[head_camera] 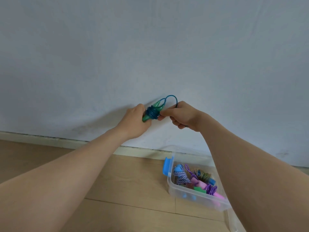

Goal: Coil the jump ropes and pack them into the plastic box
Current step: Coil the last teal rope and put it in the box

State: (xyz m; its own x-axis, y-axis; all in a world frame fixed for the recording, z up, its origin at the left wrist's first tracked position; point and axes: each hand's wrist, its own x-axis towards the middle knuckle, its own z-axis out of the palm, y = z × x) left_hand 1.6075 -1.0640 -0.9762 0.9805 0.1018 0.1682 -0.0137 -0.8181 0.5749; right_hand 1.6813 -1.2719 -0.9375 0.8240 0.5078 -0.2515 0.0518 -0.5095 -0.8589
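Head view. At the centre of the frame, held up against the pale wall (150, 47): a blue jump rope (151, 114), most of it wound tight around its paired green handles (157, 106). Left hand (133, 121) curled round the lower end of the handles, gripping the bundle. Right hand (182, 115) just to the right, fingers closed, pinching the free cord beside the windings, with a short loose loop arching above between handles and knuckles.

Lower right of the frame, on the wooden floor (117, 190) near the skirting board: the clear plastic box (173, 188), open at the top, blue latch (167, 166) on its left end, right part hidden behind the right forearm. Already inside, all bundled: a blue-and-white braided rope (181, 177), a purple rope (211, 188) with pink handles, a tan rope (203, 174).

Judged well along — three ropes packed, this one nearly coiled. Left to do, by the look of it: the last turn or two, securing the end, lowering the bundle into the box. No other loose rope in the frame; more outside it — impossible to tell.
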